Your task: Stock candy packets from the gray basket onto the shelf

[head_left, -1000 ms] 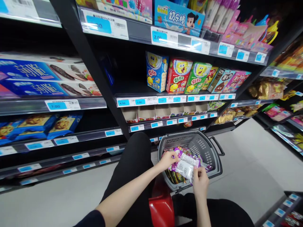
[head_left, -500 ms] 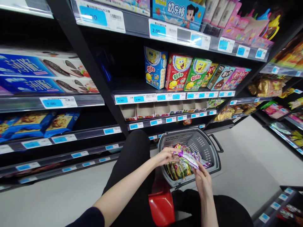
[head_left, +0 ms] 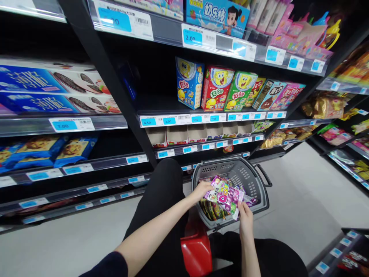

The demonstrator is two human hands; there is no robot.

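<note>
Between my two hands, over the basket, is a purple and white candy bag (head_left: 225, 195), its printed front turned up toward me. My left hand (head_left: 201, 191) pinches its left end, and my right hand (head_left: 245, 215) grips the lower right corner. Under it stands a grey shopping basket (head_left: 261, 192) on the floor, its handle out to the right. Several colourful snack packets (head_left: 212, 211) lie inside the basket, partly hidden by the bag and my hands.
Low on the shelf ahead is a row of open cardboard display boxes (head_left: 177, 134). Above them stand several snack boxes (head_left: 218, 87). Blue cookie packs (head_left: 75, 148) lie on the left shelf. A red plastic object (head_left: 197, 254) is between my legs.
The candy bag has turned from nearly edge-on, showing its silvery side, to showing its printed front. My right hand has shifted slightly down and left with it. The basket has stayed put.
</note>
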